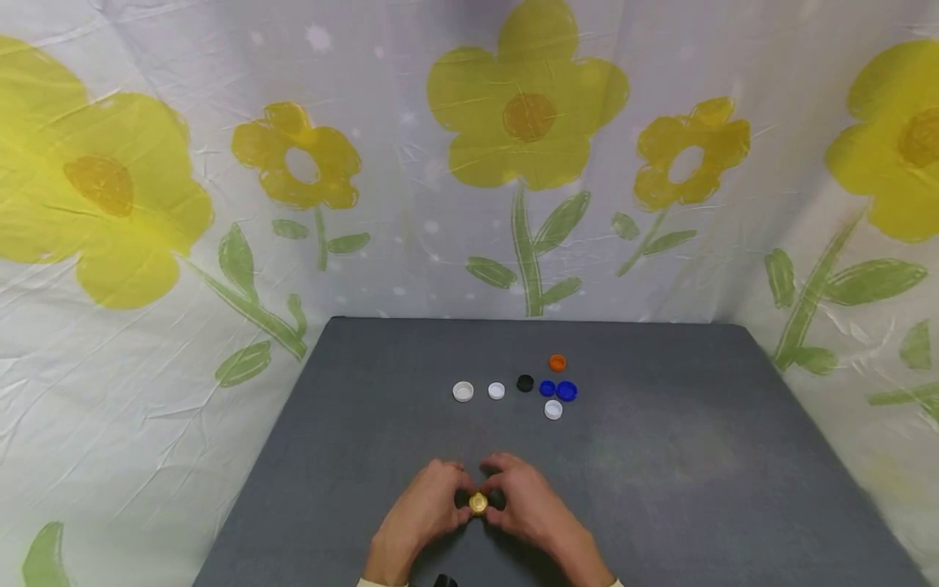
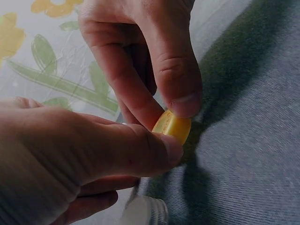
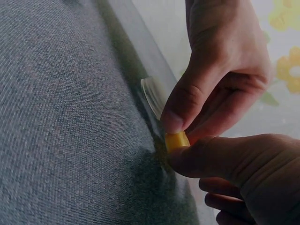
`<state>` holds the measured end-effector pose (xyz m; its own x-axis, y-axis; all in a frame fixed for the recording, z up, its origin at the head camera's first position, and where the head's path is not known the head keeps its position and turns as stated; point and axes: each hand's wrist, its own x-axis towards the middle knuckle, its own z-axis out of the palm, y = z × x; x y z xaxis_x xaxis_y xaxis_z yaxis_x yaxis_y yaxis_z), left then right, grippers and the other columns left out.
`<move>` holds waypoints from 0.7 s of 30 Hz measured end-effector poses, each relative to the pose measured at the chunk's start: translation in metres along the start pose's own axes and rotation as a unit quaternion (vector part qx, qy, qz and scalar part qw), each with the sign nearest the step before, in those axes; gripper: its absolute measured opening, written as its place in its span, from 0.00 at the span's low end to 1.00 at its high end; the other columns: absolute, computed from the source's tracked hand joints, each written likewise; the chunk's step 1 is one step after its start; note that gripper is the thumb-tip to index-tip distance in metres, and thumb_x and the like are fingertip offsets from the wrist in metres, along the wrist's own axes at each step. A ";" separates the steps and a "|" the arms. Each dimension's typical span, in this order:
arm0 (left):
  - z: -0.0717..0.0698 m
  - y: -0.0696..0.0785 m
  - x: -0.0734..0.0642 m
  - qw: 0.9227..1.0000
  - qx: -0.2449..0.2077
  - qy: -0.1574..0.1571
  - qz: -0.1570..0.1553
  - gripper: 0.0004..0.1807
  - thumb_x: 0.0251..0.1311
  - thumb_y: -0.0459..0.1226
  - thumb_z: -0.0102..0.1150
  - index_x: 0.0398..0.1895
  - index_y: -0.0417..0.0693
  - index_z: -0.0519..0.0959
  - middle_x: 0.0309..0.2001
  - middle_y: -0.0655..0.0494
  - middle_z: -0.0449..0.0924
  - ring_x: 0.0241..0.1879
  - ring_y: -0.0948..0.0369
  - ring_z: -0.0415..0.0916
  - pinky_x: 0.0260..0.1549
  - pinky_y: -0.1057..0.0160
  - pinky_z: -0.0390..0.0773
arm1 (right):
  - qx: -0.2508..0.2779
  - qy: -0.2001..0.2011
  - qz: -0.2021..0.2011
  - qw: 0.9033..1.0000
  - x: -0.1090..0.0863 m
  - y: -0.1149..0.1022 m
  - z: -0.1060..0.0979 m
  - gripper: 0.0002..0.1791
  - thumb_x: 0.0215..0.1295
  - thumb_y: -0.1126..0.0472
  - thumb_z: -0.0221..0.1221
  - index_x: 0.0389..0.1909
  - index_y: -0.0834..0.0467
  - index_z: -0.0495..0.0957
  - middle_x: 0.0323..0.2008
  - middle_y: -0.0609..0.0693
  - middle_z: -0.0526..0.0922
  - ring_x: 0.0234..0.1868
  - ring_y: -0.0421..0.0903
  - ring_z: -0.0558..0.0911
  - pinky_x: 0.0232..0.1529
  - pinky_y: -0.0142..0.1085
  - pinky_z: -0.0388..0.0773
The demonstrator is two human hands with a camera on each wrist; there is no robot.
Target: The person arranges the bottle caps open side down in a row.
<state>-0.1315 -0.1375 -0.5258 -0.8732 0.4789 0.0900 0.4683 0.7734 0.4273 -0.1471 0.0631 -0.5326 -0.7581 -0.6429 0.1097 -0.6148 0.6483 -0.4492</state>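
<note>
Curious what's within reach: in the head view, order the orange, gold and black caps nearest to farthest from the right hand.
1. Gold cap: pinched by the right hand, on its left.
2. Black cap: straight ahead.
3. Orange cap: farther, slightly right.

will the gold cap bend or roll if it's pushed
The gold cap is probably stiff, looking undeformed while left hand and right hand pinch it. Being so small, it seems light. Its round shape might let it roll on edge.

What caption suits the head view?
Left hand and right hand pinch a gold cap; seven more caps lie beyond on the gray table.
</note>
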 end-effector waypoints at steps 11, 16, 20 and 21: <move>0.004 0.004 0.000 0.999 0.038 -0.008 0.004 0.10 0.42 0.35 0.78 0.30 0.55 0.89 0.34 0.67 0.86 0.37 0.66 0.82 0.38 0.62 0.82 | 0.009 -0.027 0.017 0.999 0.000 0.000 0.003 0.10 0.53 0.57 0.72 0.39 0.49 0.89 0.60 0.50 0.81 0.66 0.52 0.76 0.65 0.49 0.73; -0.003 0.004 0.000 1.000 0.023 0.003 -0.002 0.09 0.40 0.34 0.76 0.27 0.53 0.85 0.27 0.62 0.81 0.26 0.67 0.73 0.27 0.63 0.74 | 0.005 0.002 0.009 1.000 -0.003 0.002 -0.001 0.11 0.53 0.56 0.72 0.39 0.51 0.89 0.58 0.52 0.82 0.63 0.52 0.78 0.64 0.48 0.74; -0.013 0.004 0.009 0.999 0.027 0.021 -0.017 0.12 0.44 0.35 0.75 0.34 0.49 0.86 0.31 0.58 0.84 0.29 0.65 0.76 0.29 0.61 0.77 | 0.000 0.042 0.022 0.999 -0.004 0.011 -0.012 0.13 0.54 0.56 0.72 0.41 0.55 0.88 0.57 0.54 0.82 0.60 0.53 0.79 0.61 0.49 0.76; -0.016 0.005 0.013 0.999 0.034 0.028 -0.016 0.13 0.45 0.35 0.74 0.37 0.48 0.87 0.33 0.57 0.86 0.32 0.64 0.79 0.32 0.59 0.79 | -0.002 0.054 0.026 0.998 -0.004 0.014 -0.016 0.14 0.53 0.56 0.72 0.41 0.56 0.88 0.57 0.55 0.82 0.60 0.53 0.79 0.60 0.50 0.76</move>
<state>-0.1429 -0.1338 -0.5078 -0.8933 0.4306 0.1288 0.4462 0.8152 0.3692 -0.1562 0.0814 -0.5248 -0.8084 -0.5604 0.1804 -0.5738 0.6818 -0.4537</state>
